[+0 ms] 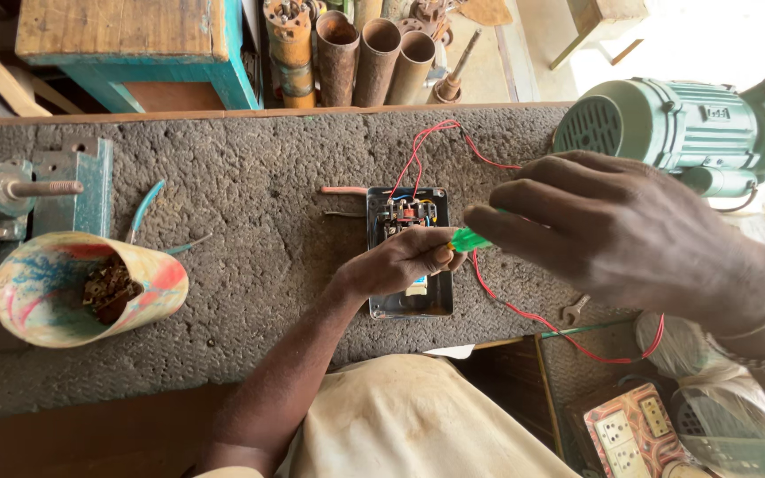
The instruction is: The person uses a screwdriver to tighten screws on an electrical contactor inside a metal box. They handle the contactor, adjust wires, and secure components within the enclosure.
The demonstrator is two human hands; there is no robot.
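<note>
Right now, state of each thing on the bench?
Switch box: lid off, wiring exposed, flat on bench.
Left hand: resting on box.
Right hand: gripping green screwdriver.
Red wires: running out of the box.
Cup: tipped on its side.
Pliers: lying untouched.

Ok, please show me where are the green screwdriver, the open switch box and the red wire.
green screwdriver (468, 239): head view, on its translucent green handle, between the hands.
open switch box (436, 301): head view, on the bare metal of its lower right part.
red wire (533, 317): head view, on the stretch right of the box.
</note>
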